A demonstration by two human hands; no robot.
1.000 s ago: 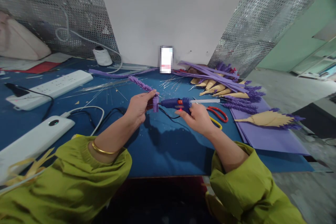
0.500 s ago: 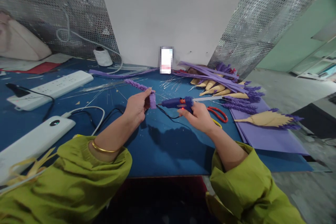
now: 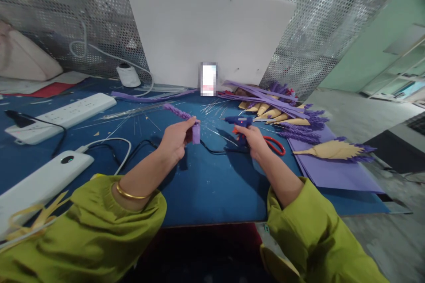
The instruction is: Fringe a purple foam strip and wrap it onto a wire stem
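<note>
My left hand is closed on a purple paper piece, whose short folded strip hangs by the fingertips. A purple fringed stem sticks out up and to the left from the same grip. To the right, my right hand wraps round the handle of a blue glue gun. The gun's nozzle points left and stands apart from the paper. A small red light glows on its body. Red-handled scissors lie just right of my right hand.
A white power strip and power bank lie left, with cables. A phone leans on the white board. Wrapped purple flowers and purple sheets are at right. A black cord crosses the middle.
The glue gun in my right hand has moved right, away from the purple paper, and its nozzle has risen a little. My left hand has shifted slightly right with the paper.
</note>
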